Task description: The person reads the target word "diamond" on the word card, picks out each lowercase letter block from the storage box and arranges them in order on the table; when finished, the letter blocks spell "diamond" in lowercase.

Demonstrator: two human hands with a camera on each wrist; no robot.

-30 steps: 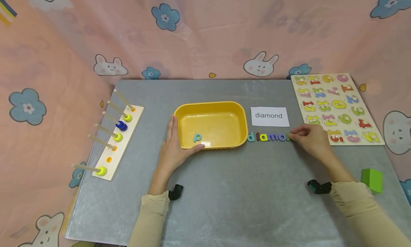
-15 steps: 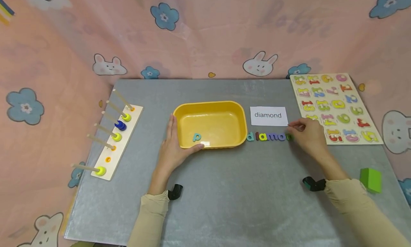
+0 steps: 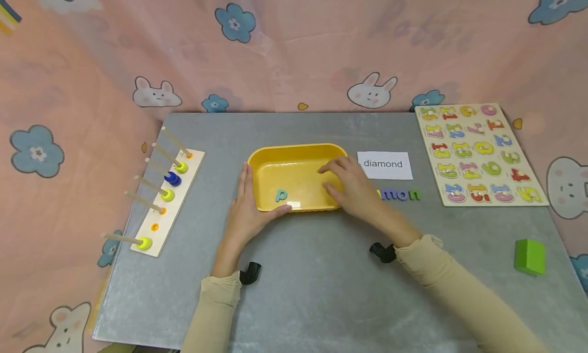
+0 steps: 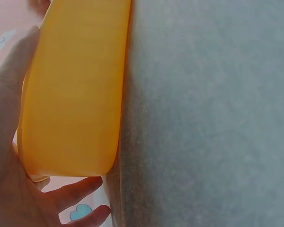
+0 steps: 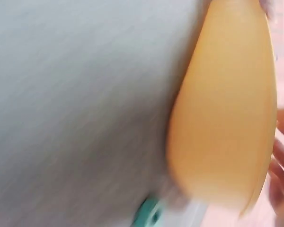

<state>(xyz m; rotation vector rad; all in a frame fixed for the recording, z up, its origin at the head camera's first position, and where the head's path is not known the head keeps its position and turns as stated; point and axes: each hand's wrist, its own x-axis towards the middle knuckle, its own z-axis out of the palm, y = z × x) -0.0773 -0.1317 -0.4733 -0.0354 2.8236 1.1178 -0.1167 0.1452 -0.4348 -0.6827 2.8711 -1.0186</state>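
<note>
A yellow plastic tray (image 3: 298, 177) lies on the table with a teal letter p (image 3: 282, 195) inside. My left hand (image 3: 250, 205) rests against its near left corner, thumb along the front rim and straight fingers along the left side. My right hand (image 3: 351, 187) is over the tray's right end, thumb and fingers spread apart and nothing between them. Purple letters m (image 3: 388, 195) and o (image 3: 401, 195) and a green n (image 3: 414, 195) stand in a row on the table. The row's left part is hidden behind my right hand. Above it lies a white card (image 3: 385, 165) reading "diamond".
A number puzzle board (image 3: 464, 160) lies at the back right, with a green block (image 3: 530, 257) nearer the right edge. At left is a wooden peg board (image 3: 179, 210) with upright pegs and coloured rings. A patterned pink cloth (image 3: 294, 47) hangs behind the table.
My right hand has let go of the green n at the row's right end and moved left to over the tray. My left hand has stayed at the tray.
</note>
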